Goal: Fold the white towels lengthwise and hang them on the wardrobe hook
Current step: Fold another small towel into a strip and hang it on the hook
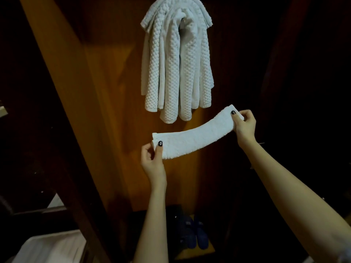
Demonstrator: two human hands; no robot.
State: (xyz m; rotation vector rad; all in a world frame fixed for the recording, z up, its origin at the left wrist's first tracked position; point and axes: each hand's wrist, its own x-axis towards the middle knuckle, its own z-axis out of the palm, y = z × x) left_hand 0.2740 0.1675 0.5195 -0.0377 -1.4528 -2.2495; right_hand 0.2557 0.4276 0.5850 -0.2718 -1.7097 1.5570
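1. Head view: I see the left hand [152, 158] pinching the towel's [195, 136] left end, thumb on top.
2. Right hand [245, 123] pinches its right end; towel folded narrow, stretched between them in mid-air.
3. Above, a bundle [176, 59] hangs against the wardrobe panel [114, 92]; hook hidden.
4. Slippers [192, 232] below.

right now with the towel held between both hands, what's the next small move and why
Probably lift the folded towel toward the top of the hanging towels: it is already a narrow strip below them, the left hand and right hand pinching its ends.
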